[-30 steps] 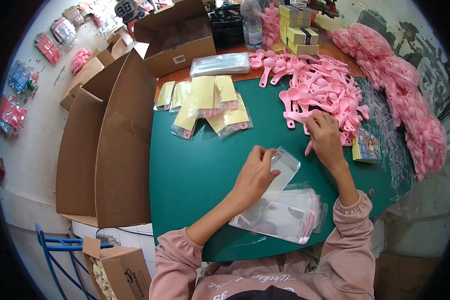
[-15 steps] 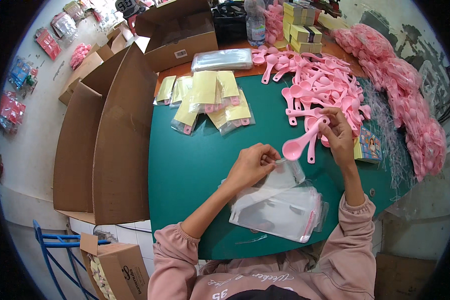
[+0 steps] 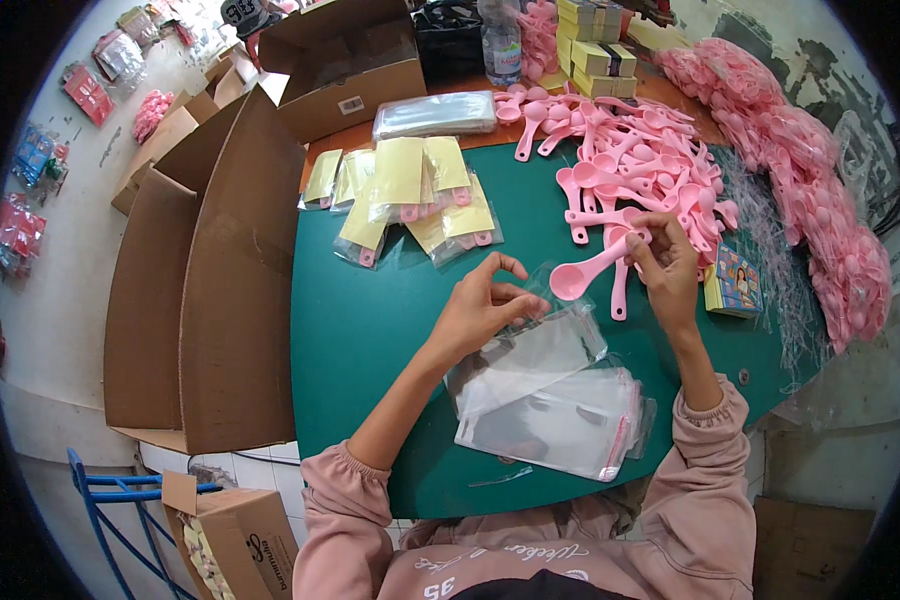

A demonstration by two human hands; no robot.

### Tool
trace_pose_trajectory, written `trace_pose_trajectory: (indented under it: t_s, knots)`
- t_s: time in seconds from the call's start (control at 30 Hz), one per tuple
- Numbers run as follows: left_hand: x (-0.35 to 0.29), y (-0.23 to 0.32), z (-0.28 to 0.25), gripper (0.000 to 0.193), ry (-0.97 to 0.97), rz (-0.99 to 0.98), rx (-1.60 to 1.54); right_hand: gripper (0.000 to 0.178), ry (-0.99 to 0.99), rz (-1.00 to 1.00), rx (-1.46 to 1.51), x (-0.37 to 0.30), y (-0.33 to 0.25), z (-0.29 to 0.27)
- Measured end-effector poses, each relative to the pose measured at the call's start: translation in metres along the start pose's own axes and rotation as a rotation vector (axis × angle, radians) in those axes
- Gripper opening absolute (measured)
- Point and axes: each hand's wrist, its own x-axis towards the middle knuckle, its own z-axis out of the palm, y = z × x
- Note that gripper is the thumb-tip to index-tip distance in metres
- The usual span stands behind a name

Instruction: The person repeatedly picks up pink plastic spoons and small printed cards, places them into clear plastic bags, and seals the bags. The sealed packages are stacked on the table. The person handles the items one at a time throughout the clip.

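Observation:
My right hand (image 3: pixel 670 268) pinches a pink measuring spoon (image 3: pixel 592 272) by its handle end, the round bowl pointing left. My left hand (image 3: pixel 485 308) is at the upper end of a clear plastic bag (image 3: pixel 545 350), index finger and thumb apart, fingertips against the thin film. The spoon's bowl hangs just above and right of that bag's mouth. Beneath lie more clear bags (image 3: pixel 545 430), fanned on the green table (image 3: pixel 360 350). Behind my right hand spreads a heap of pink spoons (image 3: pixel 660 160). Beside that hand stands a stack of small printed cards (image 3: pixel 735 285).
Filled bags with pale yellow cards (image 3: pixel 400 175) lie at the far left of the table. Behind them is a pack of clear bags (image 3: pixel 435 115). Tall cardboard boxes (image 3: pixel 240 270) border the left side. Bundled pink spoons (image 3: pixel 770 150) line the right edge.
My left hand has shifted slightly left and its fingers have spread from a pinch at the bag's edge. The spoon in my right hand has moved a little left and up, toward the bag's mouth.

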Motion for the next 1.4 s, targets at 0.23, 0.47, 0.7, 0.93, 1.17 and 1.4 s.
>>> trace_pose_trajectory:
  t_s: [0.23, 0.47, 0.7, 0.93, 1.17, 1.4]
  knots:
    - [0.001, 0.001, 0.003, 0.027, 0.005, -0.041, 0.02, 0.018, -0.046, -0.053, 0.001, -0.004, 0.002, 0.005]
    - [-0.001, 0.01, 0.007, 0.032, -0.05, -0.08, 0.084, 0.024, 0.079, -0.081, -0.04, -0.009, -0.005, 0.01]
    - [0.0, -0.003, 0.015, 0.033, -0.067, 0.035, 0.013, 0.022, -0.079, 0.032, -0.028, -0.017, -0.005, 0.024]
    - [-0.004, 0.011, 0.01, 0.035, -0.198, -0.072, 0.137, 0.02, -0.158, 0.035, 0.089, -0.019, -0.01, 0.018]
    - [-0.011, 0.03, 0.006, 0.039, -0.095, 0.055, -0.165, 0.036, -0.512, -0.236, -0.304, -0.012, -0.046, 0.003]
    - [-0.012, 0.048, -0.001, 0.04, -0.095, 0.024, -0.168, 0.039, 0.391, 0.319, -1.672, -0.008, -0.018, -0.163]
